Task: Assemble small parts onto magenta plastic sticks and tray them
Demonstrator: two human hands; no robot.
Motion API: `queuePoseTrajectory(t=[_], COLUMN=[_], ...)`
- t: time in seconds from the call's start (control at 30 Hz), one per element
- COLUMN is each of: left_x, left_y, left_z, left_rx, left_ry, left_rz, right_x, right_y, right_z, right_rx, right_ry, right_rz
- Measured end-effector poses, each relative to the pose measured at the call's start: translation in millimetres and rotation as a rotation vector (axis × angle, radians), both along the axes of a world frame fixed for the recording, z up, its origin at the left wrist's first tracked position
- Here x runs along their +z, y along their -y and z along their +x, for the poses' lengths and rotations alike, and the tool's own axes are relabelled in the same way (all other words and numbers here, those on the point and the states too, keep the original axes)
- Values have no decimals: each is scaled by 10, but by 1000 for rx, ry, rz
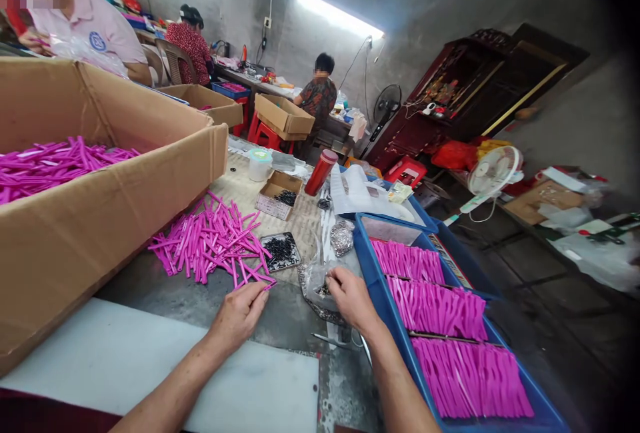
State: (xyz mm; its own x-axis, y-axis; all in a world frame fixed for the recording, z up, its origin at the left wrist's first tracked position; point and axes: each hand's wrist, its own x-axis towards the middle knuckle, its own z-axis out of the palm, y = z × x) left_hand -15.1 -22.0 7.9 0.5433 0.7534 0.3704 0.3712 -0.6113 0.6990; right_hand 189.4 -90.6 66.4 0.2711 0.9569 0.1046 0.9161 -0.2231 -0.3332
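My left hand (243, 312) is closed on a slim pink plastic stick (271, 284), whose end sticks out past the fingertips. Just beyond it lies a loose pile of the same pink sticks (207, 236) on the table. My right hand (351, 298) has its thumb and fingers pinched together over a clear plastic bag (316, 278) with small parts in it; whatever the fingertips hold is too small to make out. Between and beyond the hands, a small tray (281, 251) holds little black pieces. A blue crate (361, 256) with rows of pink sticks stands right of my right hand.
A large cardboard box (125, 200) of pink sticks fills the left side. Farther back are a small carton (270, 205), a red flask (321, 172) and a lidded tub (260, 165). A pointed metal tool (330, 340) lies near my right wrist. Several people sit at the back.
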Motion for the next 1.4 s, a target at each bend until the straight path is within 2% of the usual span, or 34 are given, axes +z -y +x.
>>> queuePoseTrajectory(t=[0.07, 0.17, 0.23, 0.33, 0.47, 0.73, 1.0, 1.27, 1.4], left_x=[-9, -6, 5, 22, 19, 9, 27, 21, 30], left_y=[1, 6, 12, 21, 27, 32, 32, 25, 22], left_z=[4, 6, 5, 1, 0, 7, 8, 15, 20], left_rx=[-3, -9, -6, 6, 4, 0, -3, -12, -13], left_ry=[-4, -6, -12, -34, -28, -16, -24, -18, 10], left_rz=[-10, -30, -32, -22, -29, -54, -62, -57, -46], right_x=[22, -57, -179, -368, -444, -303, -405, -462, -459], right_y=[71, 155, 174, 148, 96, 87, 134, 101, 69], right_z=[-162, -428, -565, -657, -629, -541, -519, -584, -605], right_rx=[62, 176, 219, 187, 154, 144, 240, 301, 269], right_ry=[-145, -256, -211, -72, 21, -65, -81, 54, 95], right_rz=[58, -15, -114, -263, -326, -331, -225, -254, -306])
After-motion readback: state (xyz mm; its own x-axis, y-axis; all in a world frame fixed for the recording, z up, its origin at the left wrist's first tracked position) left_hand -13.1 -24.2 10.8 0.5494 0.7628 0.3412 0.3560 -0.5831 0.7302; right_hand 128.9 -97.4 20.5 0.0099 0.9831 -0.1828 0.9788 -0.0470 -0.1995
